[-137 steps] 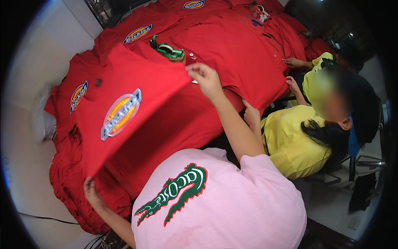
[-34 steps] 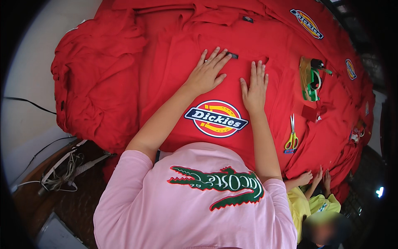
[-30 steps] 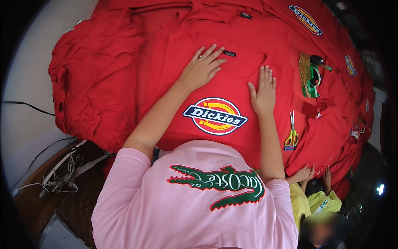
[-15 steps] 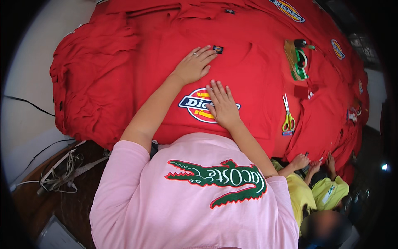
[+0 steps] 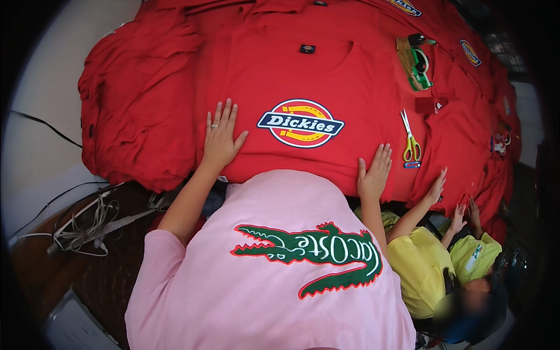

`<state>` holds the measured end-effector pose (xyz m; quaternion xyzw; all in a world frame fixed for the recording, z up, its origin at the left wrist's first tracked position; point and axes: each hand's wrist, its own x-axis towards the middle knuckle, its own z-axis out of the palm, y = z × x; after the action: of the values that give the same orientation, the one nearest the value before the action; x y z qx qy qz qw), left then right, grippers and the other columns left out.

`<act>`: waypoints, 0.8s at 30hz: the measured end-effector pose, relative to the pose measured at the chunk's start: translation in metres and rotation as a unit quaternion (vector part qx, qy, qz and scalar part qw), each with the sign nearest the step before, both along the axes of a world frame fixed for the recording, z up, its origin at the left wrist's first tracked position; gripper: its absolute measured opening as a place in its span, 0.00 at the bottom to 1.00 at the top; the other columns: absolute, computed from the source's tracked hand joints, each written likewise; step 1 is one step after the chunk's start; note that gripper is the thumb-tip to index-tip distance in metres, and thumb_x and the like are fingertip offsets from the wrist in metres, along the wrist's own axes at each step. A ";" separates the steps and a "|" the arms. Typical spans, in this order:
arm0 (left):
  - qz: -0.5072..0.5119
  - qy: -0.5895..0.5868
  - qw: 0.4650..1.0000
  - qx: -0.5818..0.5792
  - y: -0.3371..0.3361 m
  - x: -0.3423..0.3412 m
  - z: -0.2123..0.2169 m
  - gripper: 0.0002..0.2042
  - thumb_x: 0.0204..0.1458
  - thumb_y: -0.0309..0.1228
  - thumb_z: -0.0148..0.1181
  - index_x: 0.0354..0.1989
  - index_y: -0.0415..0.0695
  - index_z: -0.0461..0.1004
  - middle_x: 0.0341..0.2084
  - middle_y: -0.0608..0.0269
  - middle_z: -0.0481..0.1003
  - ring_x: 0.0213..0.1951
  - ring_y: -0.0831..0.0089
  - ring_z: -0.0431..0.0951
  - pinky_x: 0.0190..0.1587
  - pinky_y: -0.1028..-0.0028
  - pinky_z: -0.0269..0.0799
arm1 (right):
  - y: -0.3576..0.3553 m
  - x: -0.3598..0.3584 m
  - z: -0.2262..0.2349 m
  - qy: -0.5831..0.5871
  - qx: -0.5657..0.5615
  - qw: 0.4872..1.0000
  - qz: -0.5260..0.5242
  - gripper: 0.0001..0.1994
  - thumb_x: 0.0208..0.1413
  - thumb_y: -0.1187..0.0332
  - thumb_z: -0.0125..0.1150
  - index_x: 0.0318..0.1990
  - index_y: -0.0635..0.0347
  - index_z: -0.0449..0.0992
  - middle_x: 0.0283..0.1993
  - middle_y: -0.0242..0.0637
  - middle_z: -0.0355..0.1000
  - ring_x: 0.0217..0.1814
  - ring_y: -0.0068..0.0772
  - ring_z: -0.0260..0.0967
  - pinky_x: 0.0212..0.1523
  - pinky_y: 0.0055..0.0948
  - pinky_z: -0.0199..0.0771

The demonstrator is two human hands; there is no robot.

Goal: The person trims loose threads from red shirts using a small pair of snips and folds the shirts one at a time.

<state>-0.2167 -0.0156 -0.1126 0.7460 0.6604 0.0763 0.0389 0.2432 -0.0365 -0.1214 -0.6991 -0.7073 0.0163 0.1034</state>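
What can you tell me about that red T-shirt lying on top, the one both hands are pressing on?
The red T-shirt lies spread flat, face up, atop a pile of similar red garments. It looks like soft knit cotton, with a small dark neck label at the collar and a large oval chest emblem in yellow, red and dark blue. The left hand and right hand rest flat on its lower part, either side of the emblem. Yellow-handled scissors lie beside it.

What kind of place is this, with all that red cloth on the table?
Probably a garment workshop or packing room. A red T-shirt lies spread under the left hand and right hand, with heaped red shirts and scissors beside.
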 end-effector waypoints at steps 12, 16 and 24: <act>0.097 -0.134 0.986 0.022 -0.113 -0.050 -0.024 0.36 0.63 0.39 0.58 0.77 0.42 0.51 0.77 0.46 0.50 0.76 0.47 0.52 0.75 0.53 0.51 | -0.038 0.036 0.000 0.152 0.084 0.985 -0.019 0.31 0.59 0.74 0.57 0.72 0.65 0.62 0.74 0.51 0.62 0.73 0.55 0.62 0.73 0.45 0.59; 0.162 -0.176 0.969 0.065 -0.106 -0.039 -0.021 0.31 0.61 0.32 0.57 0.74 0.49 0.60 0.75 0.49 0.54 0.73 0.49 0.59 0.72 0.54 0.58 | -0.017 0.035 0.013 0.149 0.052 0.986 -0.051 0.33 0.56 0.78 0.57 0.73 0.54 0.65 0.58 0.50 0.71 0.59 0.55 0.68 0.62 0.47 0.66; 0.192 -0.291 0.930 0.117 -0.078 -0.052 -0.025 0.14 0.56 0.19 0.59 0.50 0.43 0.80 0.68 0.52 0.65 0.63 0.52 0.73 0.63 0.60 0.72 | 0.011 0.057 0.003 0.257 0.075 0.963 -0.024 0.26 0.55 0.82 0.56 0.60 0.48 0.81 0.52 0.40 0.71 0.54 0.36 0.70 0.51 0.31 0.71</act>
<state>-0.2687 -0.0937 -0.1372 0.5494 0.7372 0.3725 0.1262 0.3006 -0.0254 -0.1182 -0.6783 -0.6390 0.1403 0.3344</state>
